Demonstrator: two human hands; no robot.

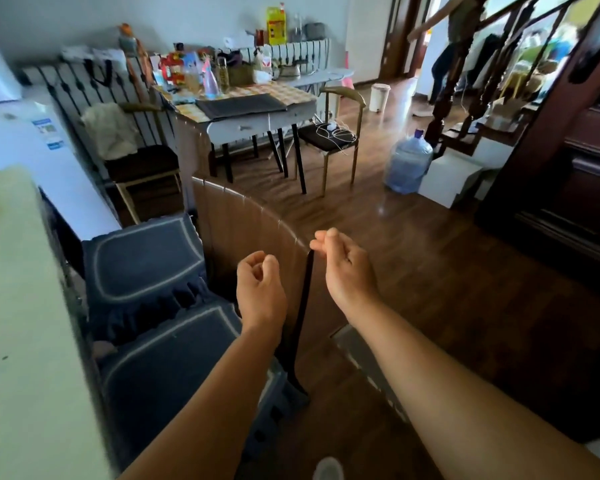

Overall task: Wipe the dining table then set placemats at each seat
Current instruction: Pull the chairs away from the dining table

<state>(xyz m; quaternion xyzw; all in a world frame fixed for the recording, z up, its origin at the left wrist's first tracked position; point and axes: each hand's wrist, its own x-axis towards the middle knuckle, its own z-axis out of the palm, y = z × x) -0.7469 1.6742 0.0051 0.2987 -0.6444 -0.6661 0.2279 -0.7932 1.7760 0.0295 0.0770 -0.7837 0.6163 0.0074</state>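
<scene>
The dining table [293, 114] stands at the far middle, covered with a checked cloth and crowded with bottles and clutter at its back. A stack of dark placemats [243, 105] lies on its front part. Close to me, my right hand [340, 261] pinches the top of a thin dark mat [303, 306] that hangs straight down, seen edge-on. My left hand [258, 285] is just left of the mat with its fingers curled in, and nothing shows in it.
A curved brown slatted panel [250, 230] stands right behind my hands. Two blue cushioned stools [142, 261] sit to the left. Chairs [336, 133] flank the table. A water jug [407, 164], a white bin [380, 97] and a person [458, 29] are at the right.
</scene>
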